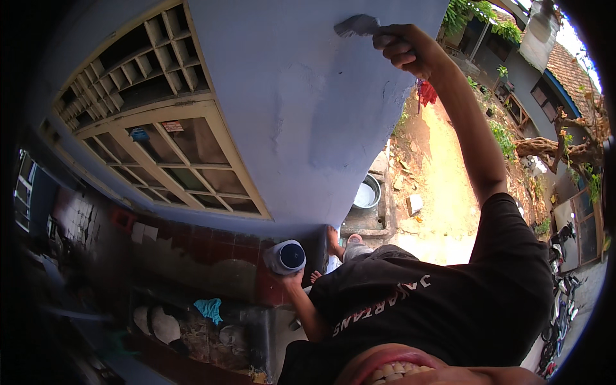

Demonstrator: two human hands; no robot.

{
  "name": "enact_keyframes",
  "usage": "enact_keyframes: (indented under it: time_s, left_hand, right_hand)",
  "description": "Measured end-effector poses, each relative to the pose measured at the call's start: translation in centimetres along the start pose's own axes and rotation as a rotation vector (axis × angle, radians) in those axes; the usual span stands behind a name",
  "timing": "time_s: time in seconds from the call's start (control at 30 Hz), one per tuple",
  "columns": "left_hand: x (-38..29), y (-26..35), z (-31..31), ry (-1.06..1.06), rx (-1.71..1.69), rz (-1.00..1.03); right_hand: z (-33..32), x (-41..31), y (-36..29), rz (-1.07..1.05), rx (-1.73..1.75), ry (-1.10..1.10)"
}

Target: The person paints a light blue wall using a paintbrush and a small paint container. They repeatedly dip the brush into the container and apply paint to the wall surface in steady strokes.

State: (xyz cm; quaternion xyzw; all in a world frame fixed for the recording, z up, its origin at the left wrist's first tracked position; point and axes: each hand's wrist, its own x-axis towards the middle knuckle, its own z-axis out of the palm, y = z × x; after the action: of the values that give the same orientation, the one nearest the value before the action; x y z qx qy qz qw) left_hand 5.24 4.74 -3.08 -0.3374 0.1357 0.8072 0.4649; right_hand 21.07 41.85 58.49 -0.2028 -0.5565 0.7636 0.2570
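Note:
At the top of the view my right hand (402, 50) is raised and closed around the handle of a paintbrush (357, 26). The grey-looking, wide bristles lie against, or very close to, the light blue-violet wall (303, 120). Darker, damp-looking patches and cracked or bubbled spots mark the wall below the brush. Low at the left, my left hand (291, 277) grips a pale plastic container (274, 257) from beneath and the side. Its round top shows dark blue (292, 255); whether that is paint or a lid I cannot tell.
A cream-framed window (178, 168) with a vent grille (139, 67) is left of the wall. Below lie dark red floor tiles (226, 245) and a teal cloth (209, 310). Past the wall's right edge are a round basin (367, 192), a pale block (414, 204) and a tree trunk (544, 147).

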Motion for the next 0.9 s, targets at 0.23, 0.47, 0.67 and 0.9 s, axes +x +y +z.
enact_keyframes:
  time_s: [0.23, 0.47, 0.67, 0.9]
  left_hand:
    - [-0.5, -0.6, 0.2, 0.000, 0.008, -0.006]
    - [-0.8, -0.1, 0.6, 0.009, 0.006, 0.001]
    - [-1.1, 0.2, 0.6, 0.014, 0.024, 0.009]
    - [-1.7, 0.5, 0.4, 0.021, 0.019, 0.040]
  right_hand:
    - [-2.2, 1.7, -6.1, -0.443, -0.431, -0.111]
    - [-2.2, 1.3, 19.2, 0.236, 0.055, 0.380]
    - [-6.3, 2.6, 23.0, 0.527, 0.442, 0.135]
    - [0.1, 1.5, 0.7, -0.001, 0.362, -0.132]
